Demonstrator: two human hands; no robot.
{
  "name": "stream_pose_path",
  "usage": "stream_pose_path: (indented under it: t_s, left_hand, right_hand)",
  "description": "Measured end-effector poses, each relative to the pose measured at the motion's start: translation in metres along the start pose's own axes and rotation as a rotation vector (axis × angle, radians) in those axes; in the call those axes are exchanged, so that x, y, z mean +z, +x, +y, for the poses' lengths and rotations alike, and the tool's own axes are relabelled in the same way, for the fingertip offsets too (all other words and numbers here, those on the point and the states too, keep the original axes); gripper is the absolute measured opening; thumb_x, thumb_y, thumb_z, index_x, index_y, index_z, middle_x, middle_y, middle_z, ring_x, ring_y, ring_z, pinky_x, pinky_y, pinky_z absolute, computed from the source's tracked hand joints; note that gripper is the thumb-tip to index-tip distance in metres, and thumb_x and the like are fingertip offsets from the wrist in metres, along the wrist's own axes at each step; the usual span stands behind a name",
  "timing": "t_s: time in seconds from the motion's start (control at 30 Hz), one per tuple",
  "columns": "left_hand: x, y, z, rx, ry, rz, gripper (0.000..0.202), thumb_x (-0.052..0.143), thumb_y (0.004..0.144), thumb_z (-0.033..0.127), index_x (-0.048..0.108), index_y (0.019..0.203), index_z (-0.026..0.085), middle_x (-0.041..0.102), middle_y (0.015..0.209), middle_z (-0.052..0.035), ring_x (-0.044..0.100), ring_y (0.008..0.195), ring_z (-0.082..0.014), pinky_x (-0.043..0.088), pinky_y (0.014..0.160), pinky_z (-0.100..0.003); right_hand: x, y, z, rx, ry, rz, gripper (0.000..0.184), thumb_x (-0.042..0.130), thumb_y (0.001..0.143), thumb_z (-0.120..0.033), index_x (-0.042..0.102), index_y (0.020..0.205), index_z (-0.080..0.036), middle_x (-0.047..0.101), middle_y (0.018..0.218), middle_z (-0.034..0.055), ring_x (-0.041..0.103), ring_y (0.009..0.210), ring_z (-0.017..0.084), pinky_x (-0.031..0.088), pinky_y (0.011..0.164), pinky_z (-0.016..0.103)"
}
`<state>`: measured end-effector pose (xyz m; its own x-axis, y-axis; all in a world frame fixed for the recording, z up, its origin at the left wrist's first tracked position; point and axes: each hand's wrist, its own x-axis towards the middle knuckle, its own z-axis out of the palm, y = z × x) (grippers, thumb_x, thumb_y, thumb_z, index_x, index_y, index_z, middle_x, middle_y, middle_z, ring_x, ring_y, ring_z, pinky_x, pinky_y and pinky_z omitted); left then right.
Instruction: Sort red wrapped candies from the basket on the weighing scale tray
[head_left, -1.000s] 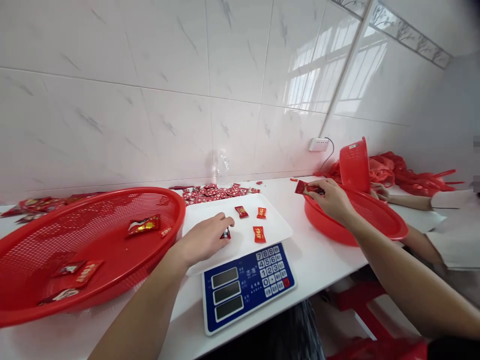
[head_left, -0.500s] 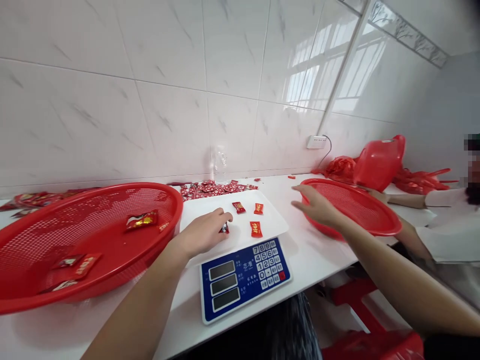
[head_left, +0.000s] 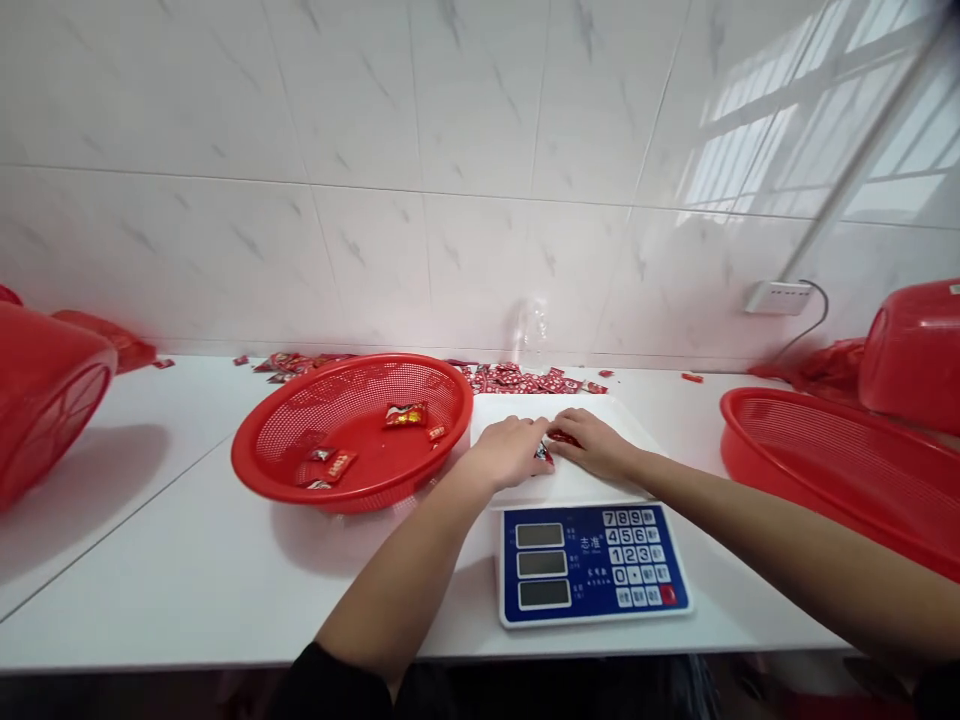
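My left hand [head_left: 511, 452] is on the white tray [head_left: 592, 488] of a weighing scale, its fingers closed on a small red wrapped candy [head_left: 543, 456]. My right hand [head_left: 598, 444] meets it from the right, fingers curled over red wrapped candies [head_left: 562, 437] that are mostly covered. Both hands nearly touch above the tray. In front of the tray lies the scale's blue keypad panel [head_left: 594, 565] with dark displays. To the left stands a red mesh basket [head_left: 259, 440] holding several wrapped candies [head_left: 406, 414].
Small red packets [head_left: 517, 380] lie along the wall behind the scale, near a clear plastic container [head_left: 534, 330]. A second red basket [head_left: 810, 425] stands at the right, with a red tub [head_left: 915, 350] behind it. Another red basket [head_left: 45, 390] tilts at the far left.
My right hand has come from the right basket's rim onto the tray, over the candies that lay loose there. My left hand stays at its candy. The view has turned left.
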<state>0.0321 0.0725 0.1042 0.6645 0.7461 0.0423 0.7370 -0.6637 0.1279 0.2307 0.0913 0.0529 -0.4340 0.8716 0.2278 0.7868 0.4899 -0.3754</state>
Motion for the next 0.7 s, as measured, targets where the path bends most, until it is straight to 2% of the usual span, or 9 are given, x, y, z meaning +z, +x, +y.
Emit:
stream_pose_path:
  t_s: [0.07,0.13,0.23,0.3,0.37,0.47,0.57,0.7]
  left_hand:
    - [0.003,0.002,-0.002,0.030,-0.047,-0.007,0.035,0.061,0.082,0.038,0.053,0.111,0.019,0.064,0.107,-0.0102,0.060,0.099,-0.0286,0.045,0.074,-0.034]
    - [0.007,0.005,-0.004,0.051,-0.122,-0.007,0.042,0.062,0.080,0.032,0.050,0.118,0.019,0.063,0.108,-0.0103,0.061,0.098,-0.0274,0.045,0.074,-0.033]
    - [0.009,0.007,-0.006,0.029,-0.255,0.036,0.061,0.061,0.079,0.022,0.036,0.135,0.019,0.064,0.108,-0.0106,0.062,0.096,-0.0259,0.046,0.073,-0.031]
    - [0.008,0.007,-0.005,0.016,-0.338,0.106,0.068,0.057,0.080,0.017,0.027,0.141,0.019,0.064,0.109,-0.0114,0.062,0.097,-0.0253,0.046,0.074,-0.031]
    - [0.005,0.008,-0.004,0.032,-0.429,0.172,0.072,0.054,0.080,0.013,0.022,0.144,0.018,0.063,0.111,-0.0123,0.061,0.098,-0.0246,0.047,0.077,-0.031]
    - [0.003,0.008,0.002,0.099,-0.569,0.264,0.079,0.056,0.078,0.010,0.017,0.147,0.021,0.057,0.123,-0.0136,0.059,0.104,-0.0233,0.048,0.084,-0.033]
    - [0.003,0.007,0.013,0.161,-0.643,0.357,0.087,0.061,0.077,0.011,0.014,0.149,0.027,0.043,0.138,-0.0144,0.052,0.117,-0.0249,0.045,0.094,-0.038]
    - [-0.001,-0.004,0.028,0.219,-0.637,0.339,0.093,0.068,0.077,0.019,0.010,0.149,0.035,0.029,0.149,-0.0113,0.043,0.128,-0.0279,0.044,0.099,-0.043]
  right_hand:
    - [0.002,0.002,-0.004,0.038,0.044,0.051,0.024,0.049,0.088,-0.037,0.065,0.093,-0.021,0.062,0.102,0.0086,0.057,0.095,0.023,0.042,0.086,0.038]
    - [0.002,0.003,-0.009,0.101,0.111,0.098,0.023,0.047,0.087,-0.036,0.063,0.088,-0.020,0.062,0.090,0.0074,0.057,0.082,0.021,0.043,0.076,0.036]
    - [-0.001,0.007,-0.018,0.175,0.267,0.105,0.031,0.044,0.089,-0.044,0.062,0.097,-0.019,0.061,0.077,0.0034,0.055,0.069,0.017,0.042,0.066,0.032]
    - [-0.004,0.008,-0.024,0.198,0.384,0.052,0.041,0.047,0.087,-0.052,0.061,0.104,-0.018,0.059,0.068,0.0006,0.052,0.061,0.015,0.040,0.058,0.029]
    - [-0.009,0.007,-0.030,0.215,0.480,-0.001,0.047,0.051,0.083,-0.058,0.062,0.103,-0.017,0.056,0.062,-0.0009,0.049,0.055,0.013,0.037,0.051,0.027]
    - [-0.018,0.002,-0.038,0.251,0.584,-0.030,0.044,0.056,0.079,-0.059,0.061,0.090,-0.017,0.055,0.061,-0.0007,0.046,0.053,0.011,0.035,0.048,0.025]
    - [-0.032,-0.009,-0.046,0.295,0.671,-0.023,0.036,0.064,0.074,-0.053,0.061,0.082,-0.018,0.056,0.060,-0.0016,0.046,0.053,0.010,0.035,0.049,0.025]
    - [-0.054,-0.035,-0.043,0.266,0.598,0.049,0.031,0.067,0.072,-0.048,0.063,0.083,-0.019,0.065,0.070,0.0011,0.055,0.063,0.014,0.042,0.059,0.028]
